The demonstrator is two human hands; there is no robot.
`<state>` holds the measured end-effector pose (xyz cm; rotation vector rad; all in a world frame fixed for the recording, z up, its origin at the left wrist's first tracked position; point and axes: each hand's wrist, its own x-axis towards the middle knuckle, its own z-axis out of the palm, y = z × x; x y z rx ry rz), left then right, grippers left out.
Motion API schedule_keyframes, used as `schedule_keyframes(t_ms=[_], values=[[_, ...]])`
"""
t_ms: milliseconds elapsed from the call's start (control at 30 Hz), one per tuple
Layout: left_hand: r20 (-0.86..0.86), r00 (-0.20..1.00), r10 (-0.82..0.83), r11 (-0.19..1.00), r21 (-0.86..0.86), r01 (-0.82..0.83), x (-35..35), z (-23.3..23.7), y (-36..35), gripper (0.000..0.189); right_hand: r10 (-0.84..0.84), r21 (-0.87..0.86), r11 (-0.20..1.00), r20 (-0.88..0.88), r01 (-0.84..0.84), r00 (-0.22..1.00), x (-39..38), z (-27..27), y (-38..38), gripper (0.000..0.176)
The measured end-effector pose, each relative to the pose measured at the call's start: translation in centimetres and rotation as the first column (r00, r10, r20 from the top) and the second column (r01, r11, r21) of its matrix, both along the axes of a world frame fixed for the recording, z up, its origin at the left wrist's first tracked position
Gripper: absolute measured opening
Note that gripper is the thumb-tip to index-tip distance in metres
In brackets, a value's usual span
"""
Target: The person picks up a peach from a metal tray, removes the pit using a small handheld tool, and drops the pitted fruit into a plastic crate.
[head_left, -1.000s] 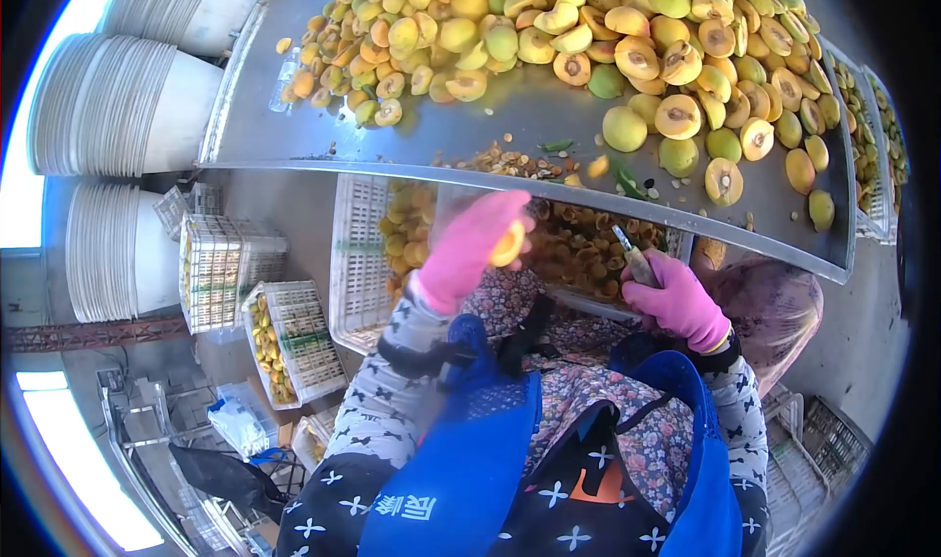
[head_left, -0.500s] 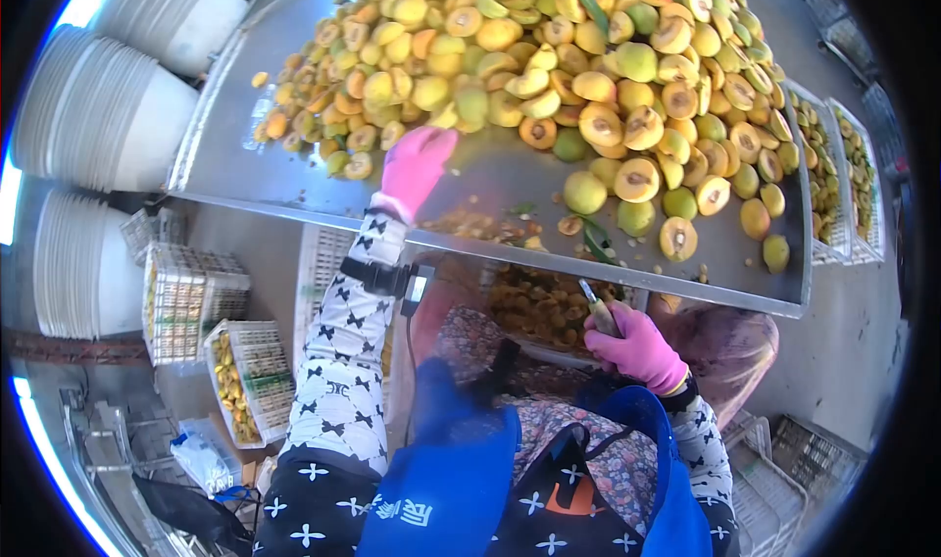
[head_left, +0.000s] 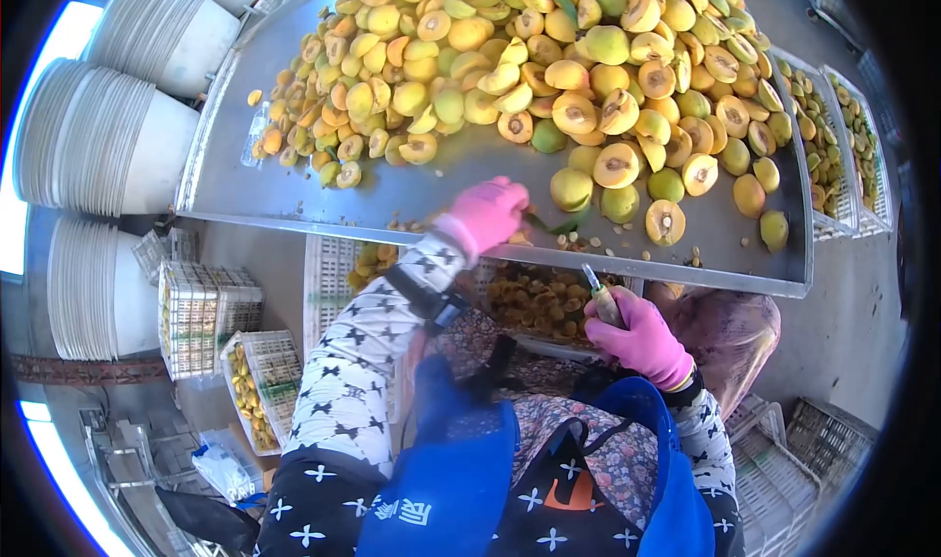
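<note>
My left hand, in a pink glove, is over the near edge of the metal table. Its fingers are curled closed, and what they hold, if anything, is hidden. Beside the fingertips lie a green leaf and small scraps. In my right hand, also pink-gloved, is a small knife, its short blade pointing up and away from me. A large heap of yellow peaches, many of them halved, covers the far part of the table. A halved peach lies cut side up near the front edge.
Below the table edge, a crate holds fruit pieces. White stacked tubs stand at left, above crates of fruit. More filled crates are at right. A raised metal rim runs along the table front.
My left hand has moved right and toward me, from the heap's edge to the table's front edge. My right hand stays nearly still with the knife. The view has shifted slightly.
</note>
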<state>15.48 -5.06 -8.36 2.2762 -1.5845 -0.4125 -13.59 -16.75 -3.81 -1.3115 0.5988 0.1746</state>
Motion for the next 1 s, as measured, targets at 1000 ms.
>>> schedule_keyframes(t_ms=[1000], values=[[-0.415, 0.861, 0.295, 0.791, -0.399, -0.464, -9.2, 3.4, -2.7, 0.047, -0.527, 0.22, 0.848, 0.258, 0.482, 0.809, 0.6, 0.0, 1.1, 0.027]])
